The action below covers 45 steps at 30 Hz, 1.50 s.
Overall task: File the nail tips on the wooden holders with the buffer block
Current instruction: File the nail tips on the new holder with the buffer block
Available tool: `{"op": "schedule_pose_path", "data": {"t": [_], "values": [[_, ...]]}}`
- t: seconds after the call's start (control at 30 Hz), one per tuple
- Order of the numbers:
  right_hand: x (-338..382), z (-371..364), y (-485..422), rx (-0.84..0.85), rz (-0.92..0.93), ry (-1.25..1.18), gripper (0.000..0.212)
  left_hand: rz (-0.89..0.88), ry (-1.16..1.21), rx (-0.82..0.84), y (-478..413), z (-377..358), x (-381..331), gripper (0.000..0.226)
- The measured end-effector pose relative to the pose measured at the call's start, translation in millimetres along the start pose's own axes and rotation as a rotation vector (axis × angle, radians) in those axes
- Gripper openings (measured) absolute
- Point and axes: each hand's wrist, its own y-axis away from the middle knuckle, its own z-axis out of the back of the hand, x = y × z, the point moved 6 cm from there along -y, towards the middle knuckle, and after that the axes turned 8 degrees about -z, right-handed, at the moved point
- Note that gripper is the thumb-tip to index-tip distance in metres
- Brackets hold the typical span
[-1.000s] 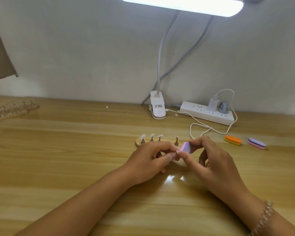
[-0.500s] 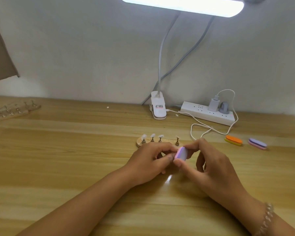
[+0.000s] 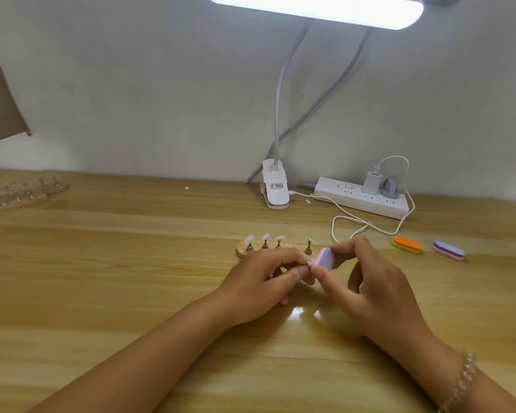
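Counter [image 3: 131, 278]: light wood, clear varnish, glossy, with lamp glare spots on it. Holder [image 3: 242, 248]: bare pale wood, matt. Its stands [image 3: 308, 250] are shiny brass-toned metal. Nail tips [image 3: 265, 236]: milky translucent plastic, smooth. Buffer block [image 3: 325, 259]: foam-like, matt, lilac face over white side. Orange block [image 3: 407, 245] and purple block [image 3: 448, 250]: same matt layered foam look. Power strip [image 3: 358, 201] and lamp clip [image 3: 276, 192]: white moulded plastic, smooth, slight sheen. Cable [image 3: 349, 217]: white, smooth jacket. Bracelet [image 3: 462, 380]: clear glossy beads. Wall [image 3: 131, 99]: matt pale paint, faintly uneven. Left holders [image 3: 18, 195]: pale wood, too blurred for finish.
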Motion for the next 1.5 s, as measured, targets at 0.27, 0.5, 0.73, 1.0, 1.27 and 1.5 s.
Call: {"op": "schedule_pose_path", "data": {"t": [0.27, 0.5, 0.73, 1.0, 1.27, 1.5], "values": [[-15.9, 7.0, -7.5, -0.067, -0.132, -0.144, 0.042, 0.032, 0.052, -0.031, 0.1, -0.2, 1.6, 0.014], [6.9, -7.9, 5.8, 0.042, 0.078, 0.072, 0.042, 0.029, -0.021, -0.022, 1.4, -1.6, 1.2, 0.008], [6.8, -8.6, 5.0, 0.004, 0.121, 0.145, 0.041, 0.028, -0.023, -0.025, 2.3, -0.8, 0.5, 0.010], [-9.0, 0.8, -2.5, -0.041, -0.023, -0.047, 0.039, 0.036, 0.042, -0.064, 1.3, 2.2, 0.5, 0.006], [-2.1, -2.2, -1.2, 0.004, 0.021, -0.006, 0.041, 0.018, 0.003, -0.049, 0.6, 1.9, 1.5, 0.012], [1.8, -3.1, -0.1, 0.016, 0.036, 0.008, 0.046, 0.017, -0.034, -0.029, -0.1, 0.5, 3.7, 0.014]]}}
